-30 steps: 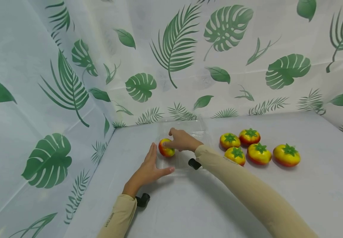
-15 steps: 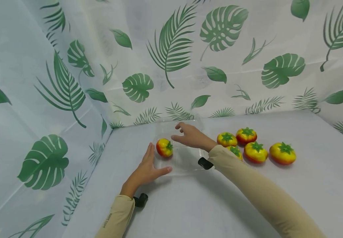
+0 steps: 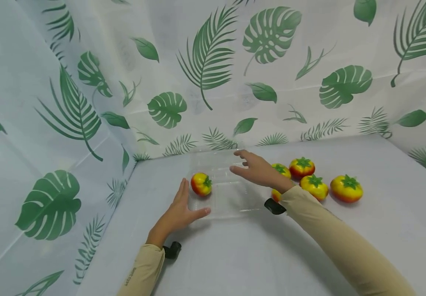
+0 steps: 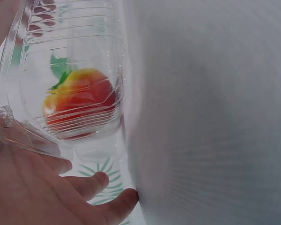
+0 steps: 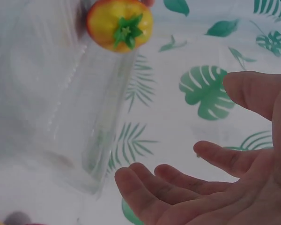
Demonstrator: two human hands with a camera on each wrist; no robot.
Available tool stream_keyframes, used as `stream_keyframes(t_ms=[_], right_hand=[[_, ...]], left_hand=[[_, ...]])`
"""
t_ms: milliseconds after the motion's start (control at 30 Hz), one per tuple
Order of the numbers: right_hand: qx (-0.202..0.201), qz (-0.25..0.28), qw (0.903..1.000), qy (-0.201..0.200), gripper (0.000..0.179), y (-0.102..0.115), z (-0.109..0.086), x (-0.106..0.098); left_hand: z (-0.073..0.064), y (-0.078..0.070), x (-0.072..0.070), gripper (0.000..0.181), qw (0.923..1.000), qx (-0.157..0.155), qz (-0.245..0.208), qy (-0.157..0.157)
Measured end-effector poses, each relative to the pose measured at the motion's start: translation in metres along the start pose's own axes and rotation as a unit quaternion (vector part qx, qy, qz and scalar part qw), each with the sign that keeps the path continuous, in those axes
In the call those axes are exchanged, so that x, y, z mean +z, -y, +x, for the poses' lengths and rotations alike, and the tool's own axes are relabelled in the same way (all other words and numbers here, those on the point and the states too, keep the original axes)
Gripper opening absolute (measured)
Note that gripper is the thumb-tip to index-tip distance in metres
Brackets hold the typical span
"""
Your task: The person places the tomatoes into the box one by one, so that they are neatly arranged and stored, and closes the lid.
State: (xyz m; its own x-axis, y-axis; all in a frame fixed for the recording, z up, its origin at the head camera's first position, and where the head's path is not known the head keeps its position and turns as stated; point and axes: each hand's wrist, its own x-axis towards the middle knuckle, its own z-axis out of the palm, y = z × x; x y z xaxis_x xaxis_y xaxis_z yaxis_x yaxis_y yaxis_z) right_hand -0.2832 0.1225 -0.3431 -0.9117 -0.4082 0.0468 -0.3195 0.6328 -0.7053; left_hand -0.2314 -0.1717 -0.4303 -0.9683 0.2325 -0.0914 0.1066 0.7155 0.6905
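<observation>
A glossy yellow and red persimmon [image 3: 199, 184] with a green leafy top lies on its side at the left end of a clear plastic box [image 3: 231, 199], whose lid [image 3: 214, 158] is folded back. My left hand [image 3: 178, 210] stays at the box's left side, fingers straight and thumb along the front edge. In the left wrist view, the box wall [image 4: 18, 105] sits right against the palm, with the persimmon [image 4: 82, 101] seen through it. My right hand [image 3: 259, 167] hovers over the box's right end, fingers spread and holding nothing; the right wrist view shows its palm [image 5: 215, 197] bare.
Several more persimmons [image 3: 347, 189] stand grouped on the white table [image 3: 235, 255] to the right of the box. Two of them are partly hidden behind my right hand and wrist. A leaf-patterned curtain [image 3: 213, 115] hangs behind the table and along the left.
My right hand has let go of the persimmon and moved right, away from it. The persimmon has tipped so its leafy top faces right. My left hand stays at the box.
</observation>
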Motion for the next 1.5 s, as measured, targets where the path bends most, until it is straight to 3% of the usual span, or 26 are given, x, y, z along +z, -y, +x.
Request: stream_keyframes(t_ms=[167, 400, 633, 900, 1233, 1500], right_hand=[[0.003, 0.009, 0.9999, -0.008, 0.071, -0.007, -0.016, -0.011], [0.038, 0.038, 0.9980, -0.032, 0.073, -0.018, -0.038, -0.029], [0.041, 0.005, 0.9979, -0.050, 0.080, -0.032, -0.064, -0.050], [0.092, 0.012, 0.9935, -0.065, 0.086, -0.055, -0.090, -0.078], [0.124, -0.062, 0.9869, -0.082, 0.085, -0.095, -0.117, -0.113], [0.155, -0.084, 0.9819, -0.068, 0.086, -0.122, -0.130, -0.129]], left_hand=[[-0.002, 0.002, -0.001, 0.127, 1.0000, 0.005, -0.001, -0.002], [-0.004, 0.004, -0.003, 0.128, 0.9998, 0.018, 0.000, -0.005], [-0.004, 0.004, -0.002, 0.126, 0.9998, 0.019, -0.003, -0.005], [-0.002, 0.001, 0.000, 0.125, 0.9998, 0.016, 0.004, -0.004], [0.000, 0.002, 0.000, 0.127, 0.9998, 0.021, 0.007, -0.003], [0.001, 0.003, -0.001, 0.128, 0.9997, 0.022, 0.007, -0.004]])
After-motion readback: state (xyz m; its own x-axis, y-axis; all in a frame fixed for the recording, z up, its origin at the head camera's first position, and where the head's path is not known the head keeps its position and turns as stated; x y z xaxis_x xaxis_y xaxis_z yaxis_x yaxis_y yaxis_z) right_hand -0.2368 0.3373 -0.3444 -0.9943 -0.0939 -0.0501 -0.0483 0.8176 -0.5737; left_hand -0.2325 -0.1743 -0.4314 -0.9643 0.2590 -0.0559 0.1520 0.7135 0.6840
